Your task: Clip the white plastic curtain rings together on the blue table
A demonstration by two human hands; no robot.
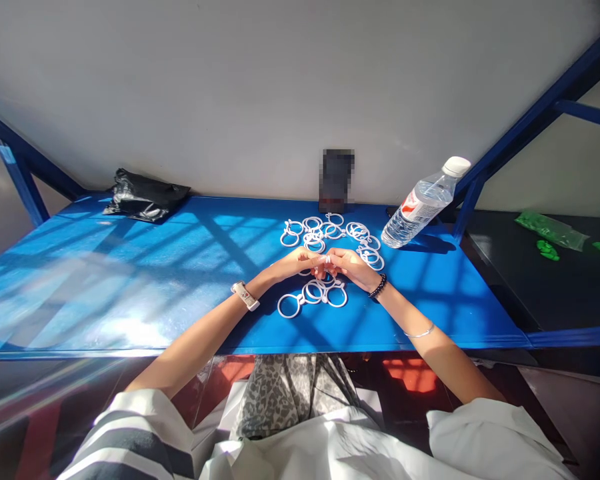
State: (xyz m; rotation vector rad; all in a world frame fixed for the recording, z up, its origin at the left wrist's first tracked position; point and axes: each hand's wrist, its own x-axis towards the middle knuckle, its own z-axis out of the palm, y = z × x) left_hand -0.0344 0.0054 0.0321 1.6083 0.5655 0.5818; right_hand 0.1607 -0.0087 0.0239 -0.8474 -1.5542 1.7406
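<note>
White ring [325, 261] between both hands' meeting fingers [314, 261].

I see a blue table [130, 267] bearing white plastic rings [325, 233], a tilted water bottle [423, 203], a black bag [145, 195].

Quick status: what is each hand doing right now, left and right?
Left hand: fingers pinched closed on a white ring above the blue table.
Right hand: closed, its grip meeting the left on the same ring.
</note>
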